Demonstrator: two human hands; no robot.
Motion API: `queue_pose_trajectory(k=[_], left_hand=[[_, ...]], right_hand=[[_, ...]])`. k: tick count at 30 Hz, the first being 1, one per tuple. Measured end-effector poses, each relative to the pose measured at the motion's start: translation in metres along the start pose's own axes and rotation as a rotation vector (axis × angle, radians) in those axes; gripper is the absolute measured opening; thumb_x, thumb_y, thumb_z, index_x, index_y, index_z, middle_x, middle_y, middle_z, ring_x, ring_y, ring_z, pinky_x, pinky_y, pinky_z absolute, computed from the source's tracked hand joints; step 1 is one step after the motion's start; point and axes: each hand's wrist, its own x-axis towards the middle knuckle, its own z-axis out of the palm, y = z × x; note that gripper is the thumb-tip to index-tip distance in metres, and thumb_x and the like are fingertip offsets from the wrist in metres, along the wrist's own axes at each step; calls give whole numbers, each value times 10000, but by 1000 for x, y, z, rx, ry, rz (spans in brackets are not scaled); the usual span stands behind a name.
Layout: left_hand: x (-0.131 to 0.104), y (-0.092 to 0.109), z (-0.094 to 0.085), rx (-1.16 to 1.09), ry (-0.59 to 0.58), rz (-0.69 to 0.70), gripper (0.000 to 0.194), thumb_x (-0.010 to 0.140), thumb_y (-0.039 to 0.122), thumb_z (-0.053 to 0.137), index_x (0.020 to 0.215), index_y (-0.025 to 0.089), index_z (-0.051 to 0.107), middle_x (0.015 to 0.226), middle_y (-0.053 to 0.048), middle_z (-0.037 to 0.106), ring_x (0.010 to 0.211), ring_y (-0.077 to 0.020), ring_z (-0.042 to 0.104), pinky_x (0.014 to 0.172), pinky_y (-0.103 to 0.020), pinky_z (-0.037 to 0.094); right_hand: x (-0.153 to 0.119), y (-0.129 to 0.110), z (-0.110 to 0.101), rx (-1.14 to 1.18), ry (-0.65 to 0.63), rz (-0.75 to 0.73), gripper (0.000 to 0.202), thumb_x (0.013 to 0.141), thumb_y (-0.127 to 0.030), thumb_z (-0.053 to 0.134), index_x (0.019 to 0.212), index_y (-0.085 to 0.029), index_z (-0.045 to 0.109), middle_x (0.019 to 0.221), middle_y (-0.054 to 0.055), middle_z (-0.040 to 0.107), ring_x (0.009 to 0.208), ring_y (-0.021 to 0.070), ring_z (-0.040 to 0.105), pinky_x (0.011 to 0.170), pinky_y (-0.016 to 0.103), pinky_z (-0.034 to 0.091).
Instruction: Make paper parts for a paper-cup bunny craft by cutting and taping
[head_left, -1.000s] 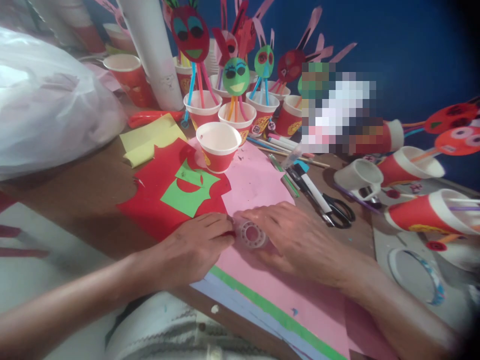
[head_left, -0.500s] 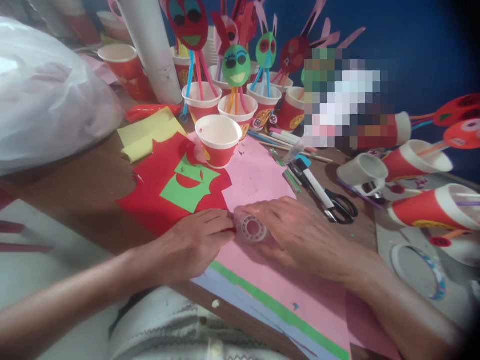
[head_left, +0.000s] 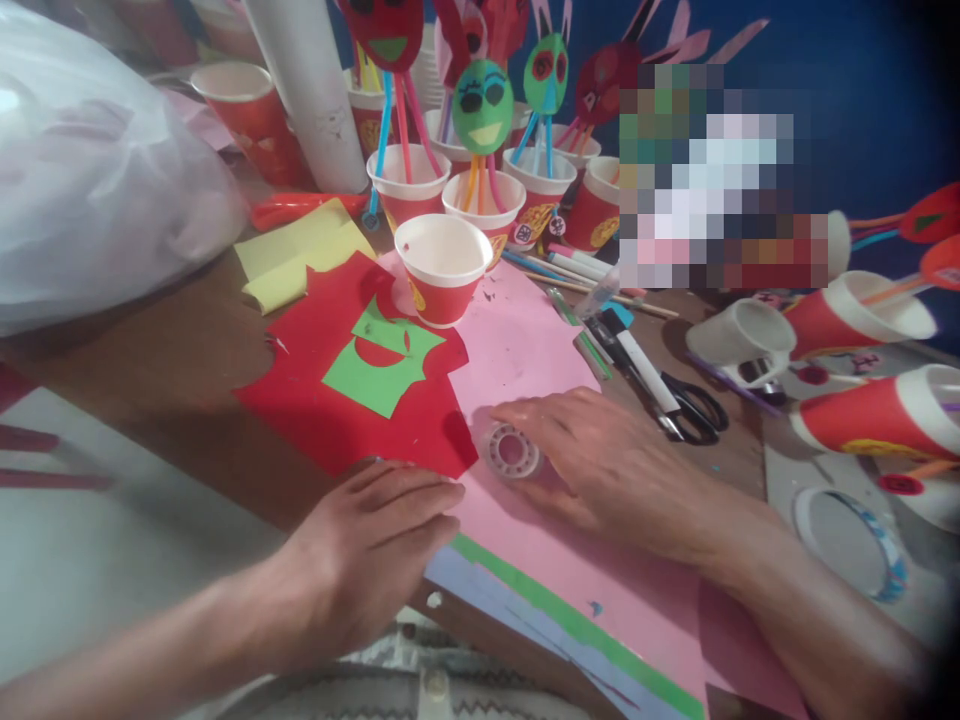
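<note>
One clear tape roll is sitting over the pink paper near the table's front edge, with the right hand clamping it between thumb and fingers. The left hand is covering the red paper's near edge, fingers lying together; whether it is pinching anything, I cannot tell.

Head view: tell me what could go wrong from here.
The cup standing on the pink paper might tip if that sheet is tugged. The left hand, at the red paper's near edge, could drag that paper along. The scissors lie to the right of the right hand, which holds the tape roll; an outward sweep might knock them.
</note>
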Motion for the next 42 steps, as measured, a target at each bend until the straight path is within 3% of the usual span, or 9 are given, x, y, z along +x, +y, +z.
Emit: queue_pose_trajectory(k=[6, 14, 21, 25, 30, 42], left_hand=[[10, 10, 9, 112, -81, -29, 176, 846, 187, 496, 944, 167, 640, 1167, -47, 639, 990, -227, 544, 789, -374, 354], [18, 12, 12, 170, -122, -16, 195, 878, 247, 482, 980, 184, 637, 1172, -14, 632, 997, -208, 511, 804, -360, 328], [20, 14, 12, 146, -132, -47, 197, 886, 227, 464, 966, 184, 639, 1147, -4, 644, 986, -209, 508, 813, -369, 324], [20, 13, 13, 145, -136, -48, 186, 880, 229, 476, 965, 191, 637, 1161, 0, 639, 996, -212, 498, 809, -366, 320], [20, 13, 13, 138, -139, -35, 178, 873, 212, 480, 957, 186, 635, 1147, 6, 645, 977, -209, 502, 802, -353, 318], [21, 12, 14, 150, -123, -26, 169, 863, 206, 493, 941, 193, 642, 1122, 3, 654, 943, -205, 513, 752, -341, 327]], right_hand=[[-1, 2, 0, -11, 17, -9, 258, 843, -261, 564, 1083, -166, 566, 1049, 88, 678, 870, 245, 628, 732, 342, 431], [-1, 2, -1, 36, -14, 9, 328, 842, -272, 589, 1147, -161, 544, 1063, 96, 672, 903, 259, 636, 751, 375, 473], [-10, 17, -14, 121, -27, 13, 533, 844, -246, 576, 1331, -125, 399, 1316, 123, 535, 1165, 248, 530, 935, 378, 455], [-12, 21, -18, 133, -61, 22, 460, 852, -200, 551, 1297, -134, 452, 1283, 109, 568, 1147, 245, 545, 927, 382, 465], [-5, 19, -10, 192, -114, 2, 448, 853, -260, 578, 1275, -156, 472, 1213, 98, 612, 1094, 232, 572, 912, 375, 459], [-3, 19, -4, 188, -86, 11, 405, 868, -284, 558, 1248, -171, 474, 1190, 85, 622, 1053, 239, 590, 867, 378, 473]])
